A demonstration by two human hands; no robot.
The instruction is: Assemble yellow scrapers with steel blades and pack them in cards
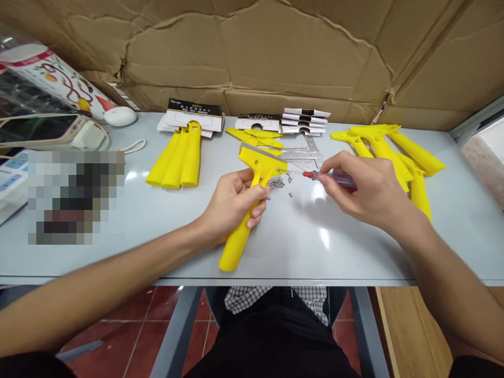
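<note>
My left hand (240, 202) is wrapped round the neck of a yellow scraper (238, 236), whose blade edge points away from me and whose handle slants toward the table's front. In my right hand (358, 184) is a screwdriver (340, 179) with a clear purple handle and red collar, pinched between thumb and fingers. Its thin shaft reaches left, and the tip meets a small screw at the right side of the scraper head. Several loose screws (279, 184) lie on the table just behind and right of my left hand.
Yellow handles (179, 157) with packaging cards (195, 116) lie at the back left. Yellow head pieces (255, 139), metal blades (303, 152) and more cards (305, 121) sit at the back middle. Several yellow scraper bodies (386, 147) are piled right. Cardboard (252, 58) walls the back.
</note>
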